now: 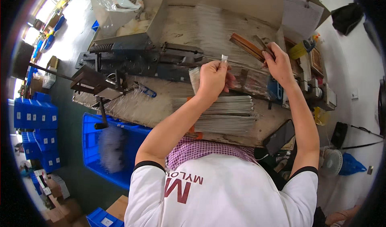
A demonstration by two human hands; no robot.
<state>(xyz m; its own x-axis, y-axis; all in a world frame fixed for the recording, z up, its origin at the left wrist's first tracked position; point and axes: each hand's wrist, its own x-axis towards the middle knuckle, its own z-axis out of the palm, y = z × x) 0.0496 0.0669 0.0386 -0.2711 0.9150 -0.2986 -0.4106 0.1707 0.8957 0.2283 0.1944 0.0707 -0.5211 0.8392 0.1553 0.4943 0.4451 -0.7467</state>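
My left hand [213, 77] is closed in a pinch above the bench, with the tip of a small whitish piece [224, 58] sticking up between thumb and finger. Farther right, my right hand [278, 62] grips the near end of a long orange-brown bar [246, 45] that slants away to the left. A narrow dark strip [260, 42] also runs out of that hand; whether the two are joined I cannot tell. Below my left hand lies a thick bundle of thin grey wires [227, 114], beside orange holders [196, 135]. A long dark metal fixture [173, 70] extends left of my hands.
A grey bin with plastic bags [159, 15] stands at the back left. A lever arm [98, 82] juts over the bench's left side, near blue-handled pliers [146, 90]. A phone [279, 137] lies at the front right. A blue crate [90, 146] sits below on the left.
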